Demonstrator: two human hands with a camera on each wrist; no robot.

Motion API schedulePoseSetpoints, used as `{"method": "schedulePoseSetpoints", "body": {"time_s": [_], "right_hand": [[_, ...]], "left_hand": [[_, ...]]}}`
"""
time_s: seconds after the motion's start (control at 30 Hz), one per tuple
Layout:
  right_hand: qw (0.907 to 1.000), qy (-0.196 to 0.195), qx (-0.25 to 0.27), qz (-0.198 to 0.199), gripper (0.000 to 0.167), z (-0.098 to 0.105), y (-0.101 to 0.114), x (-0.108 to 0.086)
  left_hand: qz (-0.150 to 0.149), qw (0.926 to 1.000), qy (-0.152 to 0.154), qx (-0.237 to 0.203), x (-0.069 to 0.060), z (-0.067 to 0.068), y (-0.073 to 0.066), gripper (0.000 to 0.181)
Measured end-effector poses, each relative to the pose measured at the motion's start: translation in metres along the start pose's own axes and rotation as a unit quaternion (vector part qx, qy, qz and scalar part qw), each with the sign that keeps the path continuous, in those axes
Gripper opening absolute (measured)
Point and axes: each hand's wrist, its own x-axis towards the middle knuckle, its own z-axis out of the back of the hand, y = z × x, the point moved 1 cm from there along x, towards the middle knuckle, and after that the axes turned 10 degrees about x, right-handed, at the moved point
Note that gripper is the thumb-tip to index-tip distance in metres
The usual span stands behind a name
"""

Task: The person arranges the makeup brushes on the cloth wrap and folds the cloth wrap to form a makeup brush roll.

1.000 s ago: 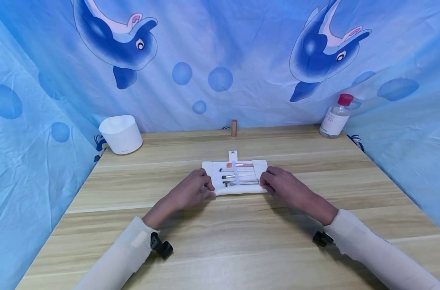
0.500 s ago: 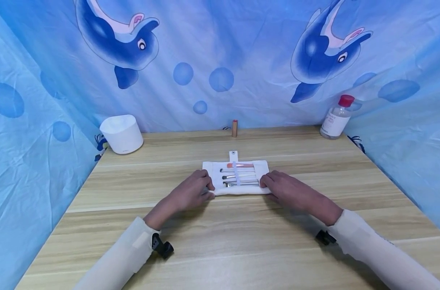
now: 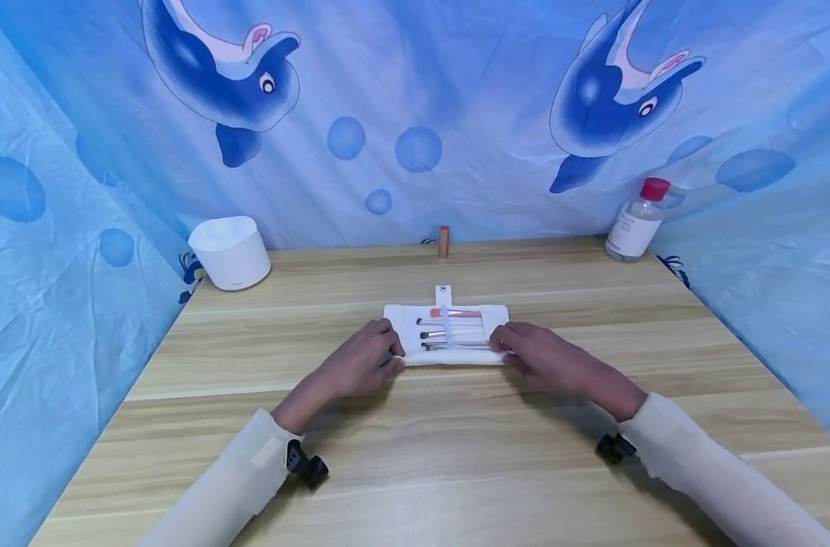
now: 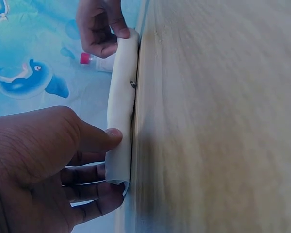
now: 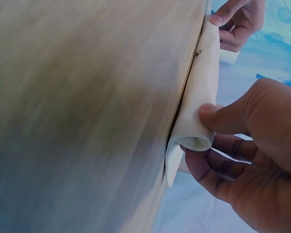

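Note:
A white fabric brush roll (image 3: 396, 313) lies on the wooden table, its near edge curled into a tube. Several makeup brushes (image 3: 456, 332) lie sideways in it under a pale strap, one with pinkish-orange bristles. A snap tab (image 3: 443, 295) sticks out from the far edge. At the tube's left end, my left hand (image 3: 361, 361) pinches it, thumb on the near side and fingers at its end. My right hand (image 3: 544, 361) grips the right end likewise. The right wrist view shows the rolled tube's open end (image 5: 199, 142) between thumb and fingers.
A white rounded container (image 3: 228, 254) stands at the back left. A small brown tube (image 3: 443, 241) stands upright at the back middle. At the back right is a clear bottle (image 3: 633, 228) with a red cap. A blue dolphin curtain (image 3: 469, 182) borders the table.
The curled near edge has turned slightly away from me and covers a little more of the nearest brush. My right fingers have shifted slightly on their end; my left hand has hardly moved.

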Motion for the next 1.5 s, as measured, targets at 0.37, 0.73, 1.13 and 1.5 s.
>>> {"method": "schedulePoseSetpoints", "body": {"time_s": [0.37, 0.73, 1.13, 1.5], "right_hand": [[0.9938, 0.002, 0.101, -0.045, 0.022, 0.000, -0.005, 0.003], [0.9955, -0.025, 0.078, -0.048, 0.024, -0.002, 0.000, 0.007], [0.9949, -0.100, 0.015, -0.007, 0.021, -0.003, 0.002, 0.011], [0.9929, -0.112, -0.036, 0.016, 0.018, -0.002, 0.006, 0.010]], "left_hand": [[-0.004, 0.9999, -0.016, -0.003, -0.001, -0.001, 0.001, 0.007], [-0.003, 1.0000, 0.001, 0.007, 0.000, -0.001, -0.003, 0.013], [0.031, 0.9990, 0.025, -0.022, 0.002, -0.004, -0.001, 0.019], [0.063, 0.9925, 0.002, -0.105, 0.004, -0.007, 0.002, 0.004]]}}
